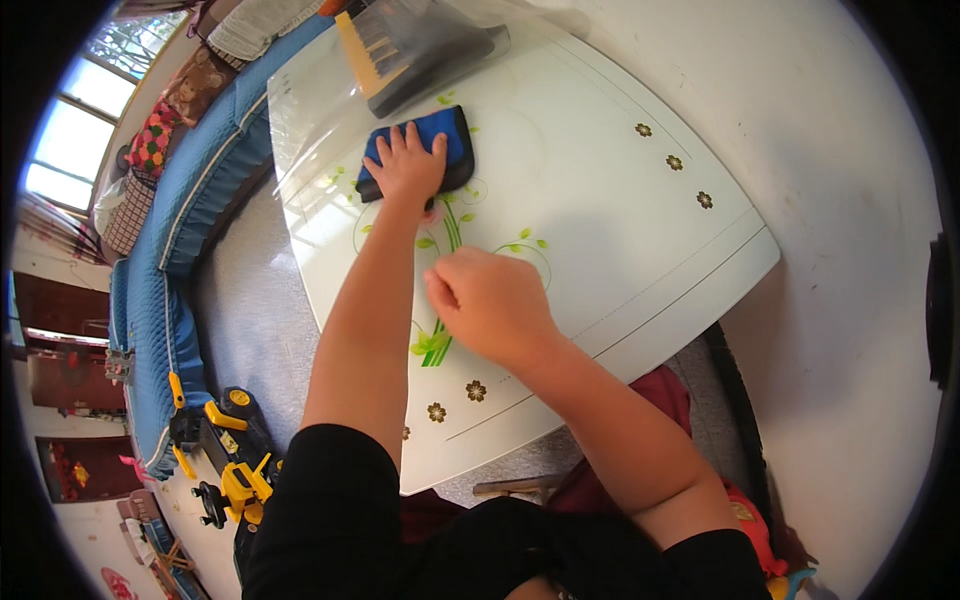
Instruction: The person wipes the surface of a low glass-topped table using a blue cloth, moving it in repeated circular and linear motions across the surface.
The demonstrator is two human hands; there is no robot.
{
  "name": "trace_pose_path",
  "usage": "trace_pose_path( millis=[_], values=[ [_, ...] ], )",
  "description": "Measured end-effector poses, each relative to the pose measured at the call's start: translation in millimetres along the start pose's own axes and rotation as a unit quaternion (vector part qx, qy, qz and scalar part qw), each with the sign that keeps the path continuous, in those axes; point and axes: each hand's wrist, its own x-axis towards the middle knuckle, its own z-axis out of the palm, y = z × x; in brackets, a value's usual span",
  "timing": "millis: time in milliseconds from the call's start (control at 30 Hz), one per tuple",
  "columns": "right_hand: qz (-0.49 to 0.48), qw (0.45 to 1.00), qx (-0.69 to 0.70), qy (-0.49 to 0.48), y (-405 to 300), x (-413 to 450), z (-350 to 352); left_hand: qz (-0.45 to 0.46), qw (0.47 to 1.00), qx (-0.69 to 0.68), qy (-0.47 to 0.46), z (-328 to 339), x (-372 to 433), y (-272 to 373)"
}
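Note:
My left hand (409, 163) lies flat with fingers spread on a folded blue cloth item with black edging (459, 157), possibly a pouch or bag. This rests on a white glass-topped table (592, 247) printed with green vines and dark flowers. Nearer my body, my right hand (491, 300) is curled into a loose fist above the tabletop, with nothing seen in it. Just beyond the blue item is a clear plastic bag (427, 45) holding something black and yellow that is blurred.
A blue quilted sofa (214, 180) with cushions curves along the left. A yellow and black ride-on toy vehicle (244, 480) stands at the lower left. A pale wall (840, 225) borders the table's right side. Part of a wooden stool (517, 486) shows below the near edge.

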Motion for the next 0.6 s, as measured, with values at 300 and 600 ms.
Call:
trace_pose_path(
  millis=[300,600],
  values=[
    [0.006,0.998,-0.060,0.030,2.4,6.9,-9.3,0.148,0.986,0.029,0.068,-18.3,-171.2,-33.9],
    [-0.011,0.999,-0.029,-0.004,-0.1,-13.9,-0.3,0.145,0.988,-0.034,-0.048,-91.2,-342.4,-36.2]
  ],
)
